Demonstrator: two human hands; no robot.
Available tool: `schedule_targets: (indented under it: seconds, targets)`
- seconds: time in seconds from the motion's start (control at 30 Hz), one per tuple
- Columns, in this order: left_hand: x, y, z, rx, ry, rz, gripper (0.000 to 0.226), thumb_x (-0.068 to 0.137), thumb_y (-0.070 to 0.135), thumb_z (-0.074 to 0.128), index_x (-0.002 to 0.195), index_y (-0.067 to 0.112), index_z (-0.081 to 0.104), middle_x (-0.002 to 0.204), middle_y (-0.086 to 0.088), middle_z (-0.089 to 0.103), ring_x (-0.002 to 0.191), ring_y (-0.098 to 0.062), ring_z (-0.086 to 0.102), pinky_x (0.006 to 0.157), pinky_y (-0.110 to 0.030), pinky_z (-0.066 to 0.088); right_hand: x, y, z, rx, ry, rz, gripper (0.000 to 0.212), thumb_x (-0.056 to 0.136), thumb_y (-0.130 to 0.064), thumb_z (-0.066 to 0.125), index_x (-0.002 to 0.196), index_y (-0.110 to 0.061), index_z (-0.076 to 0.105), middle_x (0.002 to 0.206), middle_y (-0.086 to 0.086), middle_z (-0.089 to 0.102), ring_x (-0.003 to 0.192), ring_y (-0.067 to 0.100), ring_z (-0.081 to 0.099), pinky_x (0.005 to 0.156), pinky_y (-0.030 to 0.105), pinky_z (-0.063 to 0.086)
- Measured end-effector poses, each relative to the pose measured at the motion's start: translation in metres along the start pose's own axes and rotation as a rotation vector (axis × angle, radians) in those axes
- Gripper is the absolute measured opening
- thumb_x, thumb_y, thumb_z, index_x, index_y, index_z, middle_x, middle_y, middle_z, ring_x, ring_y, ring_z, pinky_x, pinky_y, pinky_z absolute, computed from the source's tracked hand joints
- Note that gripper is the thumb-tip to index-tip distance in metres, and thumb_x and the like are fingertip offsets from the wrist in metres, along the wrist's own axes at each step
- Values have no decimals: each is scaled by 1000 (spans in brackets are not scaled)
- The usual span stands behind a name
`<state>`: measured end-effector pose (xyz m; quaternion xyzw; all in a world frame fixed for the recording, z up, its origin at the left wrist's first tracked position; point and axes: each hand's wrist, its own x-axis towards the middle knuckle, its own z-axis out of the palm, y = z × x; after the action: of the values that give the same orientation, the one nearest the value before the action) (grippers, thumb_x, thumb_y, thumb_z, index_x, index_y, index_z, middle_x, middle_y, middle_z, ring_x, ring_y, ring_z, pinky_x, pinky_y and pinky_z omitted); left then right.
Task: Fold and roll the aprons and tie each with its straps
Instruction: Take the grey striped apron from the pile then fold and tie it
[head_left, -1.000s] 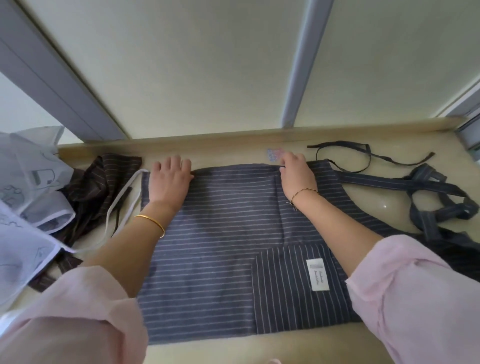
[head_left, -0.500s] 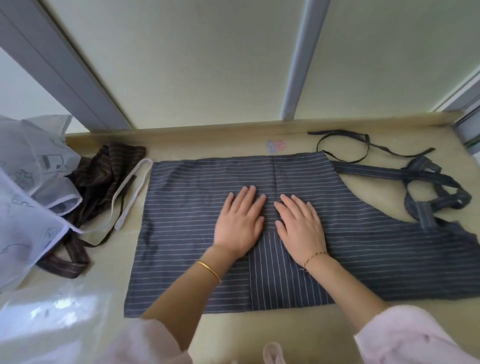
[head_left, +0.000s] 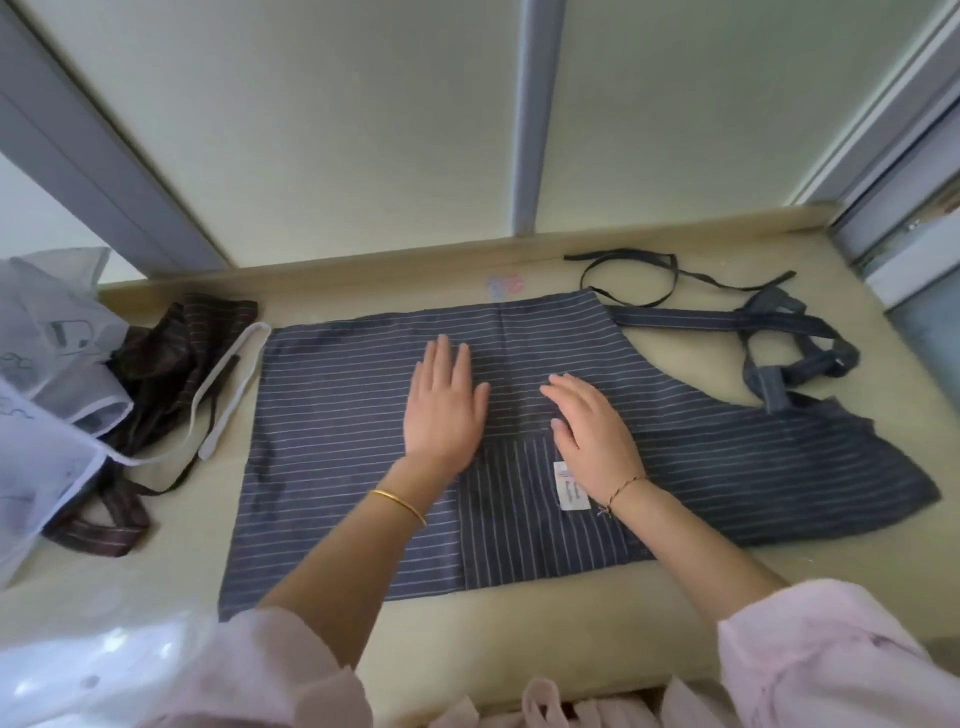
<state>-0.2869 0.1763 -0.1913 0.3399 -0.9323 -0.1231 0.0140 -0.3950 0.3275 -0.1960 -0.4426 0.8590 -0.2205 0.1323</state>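
Note:
A navy apron with thin white stripes (head_left: 332, 441) lies spread flat on the beige counter (head_left: 519, 623), its bib end pointing right. Its dark straps (head_left: 779, 343) lie tangled at the far right, one thin strap looped near the back ledge. My left hand (head_left: 441, 410) rests flat on the cloth near its middle, fingers straight. My right hand (head_left: 592, 431) lies flat beside it, just above the pocket's white label (head_left: 570, 486). A brown striped apron (head_left: 171, 358) sits crumpled at the left.
White translucent bags (head_left: 47, 374) with printed drawings stand at the left edge, partly over the brown apron. A white strap (head_left: 228, 384) lies beside the navy apron's left edge. A wall with grey posts rises behind the back ledge. A window frame stands at the far right.
Both hands came from the apron's far edge to its middle, then slid apart over the cloth, the left going left and farther away. The apron lies flatter.

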Motion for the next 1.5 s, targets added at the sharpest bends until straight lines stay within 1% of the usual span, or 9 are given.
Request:
schedule_targets:
  seconds: [0.2,0.43,0.57,0.7,0.87,1.07,1.17,1.3,1.5]
  targets:
    - [-18,144,45,21,-108,300,56,103,36,22,151,8,14,158,-15,3,147,-27,-2,120,-38,0,-80,72,-36,-216,174,160,34,85,-4,63,118,-10,64,128,6,59,123,23,52,104,29,33]
    - [-28,166,74,178,-189,337,64,99,51,9,152,19,-4,158,-10,-10,146,-25,-12,119,-41,-6,-114,156,-70,-244,77,300,39,96,-19,48,135,-17,51,147,1,40,137,19,36,113,33,24]
    - [-23,189,63,137,-82,262,53,100,42,29,145,14,32,153,-14,26,141,-32,21,115,-44,16,-122,185,-99,-91,141,393,36,95,-9,46,130,-13,55,141,2,46,130,19,40,108,30,32]
    - [-15,249,61,-11,-89,399,35,97,32,42,127,12,46,124,-10,46,108,-29,51,84,-40,49,-114,192,-117,-12,219,340,36,93,-7,46,128,-11,55,130,3,52,114,18,53,94,29,45]
    - [-3,272,65,22,-261,353,39,96,32,46,130,16,37,123,-8,45,103,-28,56,76,-38,52,-111,224,-134,157,205,555,29,93,-7,46,120,-10,56,113,5,54,73,15,54,63,24,43]
    - [29,283,48,-192,-503,149,25,94,27,50,116,16,46,107,-7,57,90,-24,59,82,-41,53,-86,231,-152,209,147,515,23,95,-12,47,113,-12,62,114,3,59,93,17,60,80,27,49]
    - [45,292,37,-308,-377,71,23,96,22,47,117,13,50,111,-7,56,86,-22,58,78,-37,52,-66,227,-157,283,197,494,14,95,-12,48,101,-13,60,97,4,64,86,20,64,78,34,55]
    - [68,302,29,-249,-173,166,34,95,18,49,128,11,47,130,-8,41,112,-26,48,94,-37,44,-46,224,-152,298,46,505,7,94,-14,51,97,-12,57,93,8,65,85,24,65,79,42,56]
    - [108,325,34,31,-56,347,55,90,18,55,140,14,33,145,-8,33,133,-28,31,108,-39,30,-48,226,-136,187,4,534,5,92,-18,56,97,-16,56,96,3,62,83,18,62,72,28,52]
